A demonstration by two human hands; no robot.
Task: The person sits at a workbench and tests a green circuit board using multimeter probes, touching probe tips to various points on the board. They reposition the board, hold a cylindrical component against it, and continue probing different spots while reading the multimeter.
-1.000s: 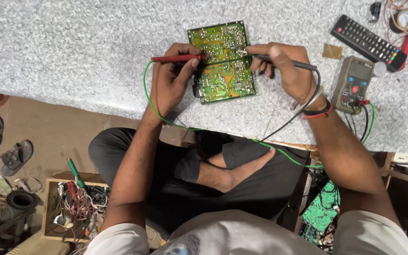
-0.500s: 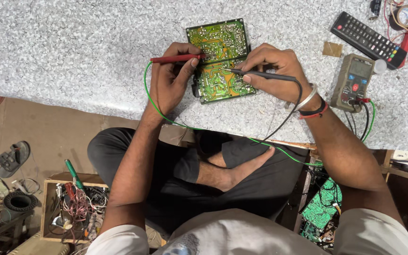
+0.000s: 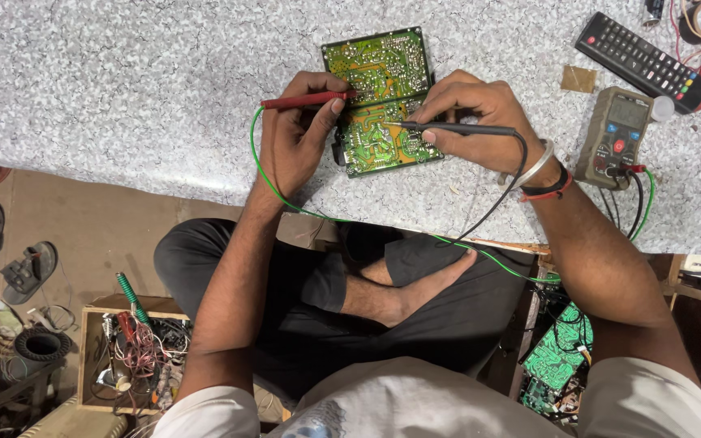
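A green circuit board [image 3: 381, 77] lies solder side up on the speckled stone worktop [image 3: 123, 81]. My left hand [image 3: 294, 138] holds a red test probe [image 3: 306, 100] whose tip touches the board near its left edge. My right hand [image 3: 480, 122] grips a black test probe [image 3: 456, 128] with its tip on the board's middle. A green lead and a black lead run from the probes to a grey-green multimeter [image 3: 614, 134] at the right.
A black remote control [image 3: 638, 61] lies at the far right, with red tools and a round gauge beyond it. A small brown square [image 3: 578, 79] sits nearby. Below the worktop are a box of wires [image 3: 131, 349], another green board [image 3: 557, 357] and sandals [image 3: 10, 251].
My right hand swung the black probe from pointing right, off the board, round so its tip rests on the board's middle. The left hand and red probe stayed put.
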